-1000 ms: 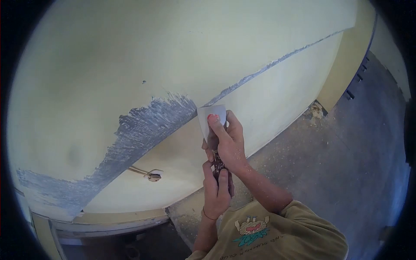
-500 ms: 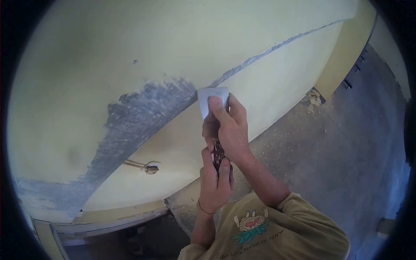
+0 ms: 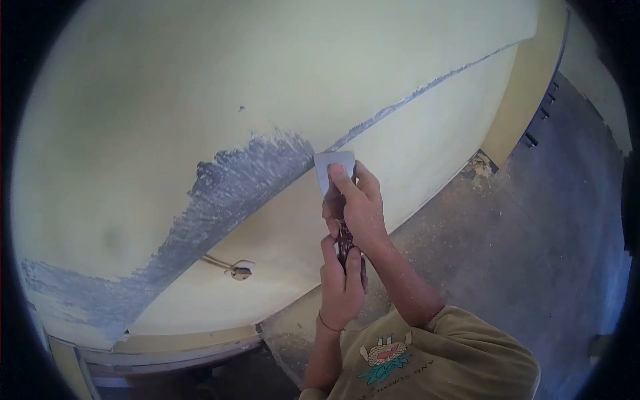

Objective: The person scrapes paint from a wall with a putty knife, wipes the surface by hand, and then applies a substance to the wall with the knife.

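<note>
A putty knife [image 3: 325, 175] with a broad, pale metal blade is held in both hands against the wall [image 3: 427, 40]. My right hand [image 3: 363, 210] is closed round its upper part, with the thumb pressed flat on the blade. Below it, my left hand [image 3: 343, 283] grips the dark, paint-flecked handle [image 3: 345, 241]. The blade's top edge lies at the lower border of a rough grey bare band [image 3: 247, 175], where the cream paint is gone. A thin grey strip [image 3: 427, 88] runs on up to the right from the blade.
An opening with wires [image 3: 241, 269] sits low in the wall. At lower left runs a ledge or frame [image 3: 173, 350]. The concrete floor [image 3: 480, 267] is scattered with paint flakes, and dark fittings [image 3: 531, 140] line the far right edge. Peeling paint [image 3: 480, 165] shows at the wall's foot.
The view has shifted slightly, so the wall and hands appear lower and farther right. Both hands keep the same grip, and the blade stays near the same spot on the grey border.
</note>
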`<action>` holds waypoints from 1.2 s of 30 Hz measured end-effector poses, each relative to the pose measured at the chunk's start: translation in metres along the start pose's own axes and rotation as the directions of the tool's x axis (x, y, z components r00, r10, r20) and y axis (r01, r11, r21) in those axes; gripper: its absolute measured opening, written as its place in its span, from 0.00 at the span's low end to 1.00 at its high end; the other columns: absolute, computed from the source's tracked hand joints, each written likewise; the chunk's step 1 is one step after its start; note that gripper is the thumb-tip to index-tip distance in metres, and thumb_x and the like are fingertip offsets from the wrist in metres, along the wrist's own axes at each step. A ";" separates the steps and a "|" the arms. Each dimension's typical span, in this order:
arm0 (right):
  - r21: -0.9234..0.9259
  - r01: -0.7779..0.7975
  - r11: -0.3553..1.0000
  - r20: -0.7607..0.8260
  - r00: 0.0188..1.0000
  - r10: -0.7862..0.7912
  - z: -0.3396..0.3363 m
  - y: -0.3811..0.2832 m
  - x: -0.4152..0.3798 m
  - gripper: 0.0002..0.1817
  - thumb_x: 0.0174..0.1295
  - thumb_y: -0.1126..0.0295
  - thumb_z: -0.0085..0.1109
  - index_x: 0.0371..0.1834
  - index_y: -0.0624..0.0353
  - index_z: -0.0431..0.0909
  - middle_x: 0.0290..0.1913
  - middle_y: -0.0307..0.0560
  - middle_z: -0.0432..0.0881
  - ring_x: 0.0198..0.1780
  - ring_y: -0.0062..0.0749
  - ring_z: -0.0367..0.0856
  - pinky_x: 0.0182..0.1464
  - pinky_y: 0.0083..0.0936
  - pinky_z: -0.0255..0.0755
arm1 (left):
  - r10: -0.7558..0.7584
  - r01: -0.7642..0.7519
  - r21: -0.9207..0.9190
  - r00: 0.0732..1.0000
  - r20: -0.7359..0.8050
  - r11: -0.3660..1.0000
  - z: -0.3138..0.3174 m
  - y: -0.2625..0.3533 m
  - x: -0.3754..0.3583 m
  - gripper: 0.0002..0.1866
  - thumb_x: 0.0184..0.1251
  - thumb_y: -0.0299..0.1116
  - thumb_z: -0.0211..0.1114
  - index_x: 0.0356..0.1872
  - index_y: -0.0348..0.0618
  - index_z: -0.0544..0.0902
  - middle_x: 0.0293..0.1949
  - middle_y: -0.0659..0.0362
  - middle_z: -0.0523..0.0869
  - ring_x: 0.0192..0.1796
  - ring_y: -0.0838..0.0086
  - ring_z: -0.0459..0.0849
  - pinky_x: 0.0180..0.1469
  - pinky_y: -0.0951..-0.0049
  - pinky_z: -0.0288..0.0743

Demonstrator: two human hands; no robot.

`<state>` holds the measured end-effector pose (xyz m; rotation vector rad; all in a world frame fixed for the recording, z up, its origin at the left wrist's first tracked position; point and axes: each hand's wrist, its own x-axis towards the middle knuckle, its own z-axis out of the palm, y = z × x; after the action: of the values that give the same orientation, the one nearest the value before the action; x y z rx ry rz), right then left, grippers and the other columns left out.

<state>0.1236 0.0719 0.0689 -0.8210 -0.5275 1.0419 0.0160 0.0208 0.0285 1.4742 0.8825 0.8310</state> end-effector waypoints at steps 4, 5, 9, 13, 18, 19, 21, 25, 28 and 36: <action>-0.007 -0.022 1.000 -0.004 1.000 0.022 0.000 -0.003 0.003 0.19 0.71 0.54 0.52 0.38 0.63 0.68 0.16 0.40 0.70 0.12 0.22 0.71 0.09 0.21 0.62 | -0.002 0.002 0.036 1.000 -0.020 0.999 0.000 0.002 0.003 0.16 0.75 0.33 0.47 0.56 0.34 0.60 0.19 0.61 0.75 0.17 0.79 0.73 0.21 0.76 0.65; -0.006 -0.016 1.000 0.001 1.000 0.016 0.000 -0.004 0.005 0.20 0.71 0.54 0.52 0.38 0.63 0.69 0.16 0.39 0.70 0.13 0.22 0.71 0.09 0.21 0.62 | 0.009 -0.008 0.064 1.000 -0.014 0.998 -0.001 0.002 0.005 0.16 0.75 0.33 0.47 0.56 0.34 0.60 0.19 0.61 0.75 0.17 0.78 0.73 0.21 0.75 0.65; 0.014 0.001 1.000 0.016 1.000 -0.001 -0.001 -0.003 0.006 0.19 0.71 0.55 0.52 0.38 0.63 0.69 0.16 0.39 0.70 0.13 0.22 0.71 0.10 0.20 0.63 | 0.013 -0.011 0.075 1.000 -0.026 0.997 0.001 0.003 0.006 0.15 0.75 0.32 0.47 0.54 0.34 0.60 0.18 0.60 0.74 0.17 0.78 0.73 0.21 0.74 0.65; -0.014 -0.001 1.000 0.018 1.000 0.002 0.002 -0.019 0.009 0.17 0.72 0.57 0.51 0.38 0.63 0.69 0.16 0.40 0.71 0.13 0.22 0.71 0.12 0.19 0.63 | 0.048 -0.049 0.041 0.999 0.020 0.998 0.001 0.012 0.016 0.13 0.76 0.32 0.46 0.54 0.37 0.59 0.21 0.62 0.73 0.17 0.83 0.69 0.18 0.79 0.63; -0.021 0.029 0.999 0.007 1.000 -0.028 0.003 -0.017 0.003 0.17 0.73 0.57 0.49 0.38 0.63 0.70 0.16 0.42 0.72 0.10 0.21 0.67 0.11 0.20 0.61 | 0.044 -0.045 0.013 0.998 0.053 0.999 -0.001 0.007 0.009 0.13 0.77 0.32 0.45 0.56 0.39 0.58 0.23 0.64 0.71 0.17 0.87 0.65 0.15 0.84 0.61; -0.018 0.043 0.999 0.013 0.999 -0.043 0.003 -0.016 0.000 0.17 0.73 0.57 0.49 0.38 0.63 0.70 0.16 0.42 0.72 0.10 0.21 0.67 0.11 0.20 0.61 | 0.040 -0.040 0.003 0.998 0.043 0.999 0.001 0.005 0.003 0.13 0.78 0.33 0.45 0.55 0.39 0.59 0.23 0.64 0.71 0.17 0.87 0.65 0.14 0.84 0.61; -0.042 0.027 0.999 -0.002 1.000 -0.027 0.000 -0.010 -0.006 0.18 0.73 0.56 0.49 0.37 0.63 0.69 0.16 0.43 0.73 0.10 0.21 0.67 0.10 0.20 0.61 | 0.049 -0.049 -0.009 0.998 0.038 0.999 0.003 0.006 -0.002 0.12 0.78 0.34 0.45 0.55 0.40 0.59 0.23 0.64 0.71 0.17 0.87 0.65 0.14 0.84 0.61; -0.015 0.008 1.000 -0.016 1.000 -0.008 -0.005 -0.002 -0.004 0.18 0.73 0.57 0.49 0.39 0.64 0.70 0.16 0.43 0.73 0.10 0.21 0.68 0.10 0.20 0.62 | -0.031 0.032 -0.034 0.999 0.015 0.999 0.004 0.006 -0.005 0.13 0.76 0.33 0.47 0.52 0.35 0.61 0.18 0.62 0.74 0.17 0.82 0.71 0.20 0.77 0.64; -0.022 -0.006 1.000 0.011 1.000 0.006 -0.004 -0.004 -0.002 0.18 0.72 0.57 0.50 0.39 0.64 0.70 0.17 0.41 0.73 0.11 0.21 0.69 0.10 0.20 0.62 | -0.021 0.021 -0.019 1.000 0.013 1.000 0.003 0.006 -0.002 0.13 0.76 0.33 0.47 0.52 0.35 0.60 0.17 0.62 0.74 0.16 0.81 0.71 0.20 0.77 0.64; 0.026 -0.009 1.000 0.005 1.000 0.009 -0.004 -0.003 0.011 0.18 0.72 0.57 0.51 0.38 0.65 0.71 0.17 0.40 0.72 0.13 0.22 0.72 0.12 0.20 0.63 | -0.022 0.022 0.061 1.000 0.004 0.998 0.003 0.010 0.009 0.13 0.75 0.32 0.47 0.52 0.35 0.60 0.18 0.61 0.74 0.17 0.79 0.73 0.21 0.75 0.65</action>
<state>0.1324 0.0794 0.0695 -0.7989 -0.5138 1.0571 0.0234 0.0268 0.0384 1.5164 0.9261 0.7899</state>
